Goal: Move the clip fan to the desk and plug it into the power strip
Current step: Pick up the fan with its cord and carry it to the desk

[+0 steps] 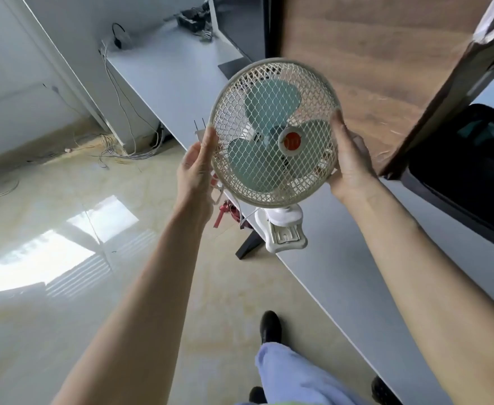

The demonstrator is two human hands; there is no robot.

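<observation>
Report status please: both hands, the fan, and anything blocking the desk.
Left hand and right hand grip clip fan by cage rim. Fan in air above desk edge, plug by left hand, unplugged. Black tray lies on desk at right.

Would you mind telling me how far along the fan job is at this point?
Done: the clip fan is picked up, held by its cage between the left hand and right hand. In hand: it hangs over the edge of the grey desk, clip not yet set down. Left: placing it and plugging in; the plug sticks up by the left hand, prongs bare.
</observation>
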